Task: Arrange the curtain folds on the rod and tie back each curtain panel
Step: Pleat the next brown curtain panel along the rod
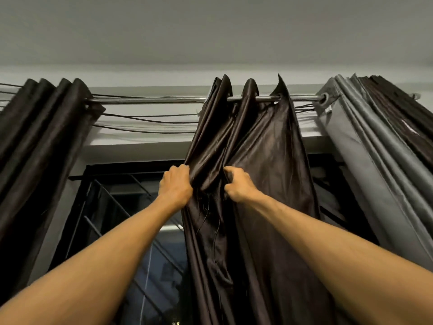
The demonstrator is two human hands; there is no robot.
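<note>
While both arms reach up, the left hand (pixel 176 185) grips the left edge of the middle dark curtain panel (pixel 262 165), fingers curled into the cloth; the right hand (pixel 239 184) pinches a fold just beside it, fingers bunched round the fabric. Panel hangs by eyelets from the metal rod (pixel 150 99), pleats uneven, loose threads trailing. Another dark panel (pixel 42 127) bunched far left; grey curtain (pixel 365 146) gathered right. Window grille (pixel 110 202) behind.
</note>
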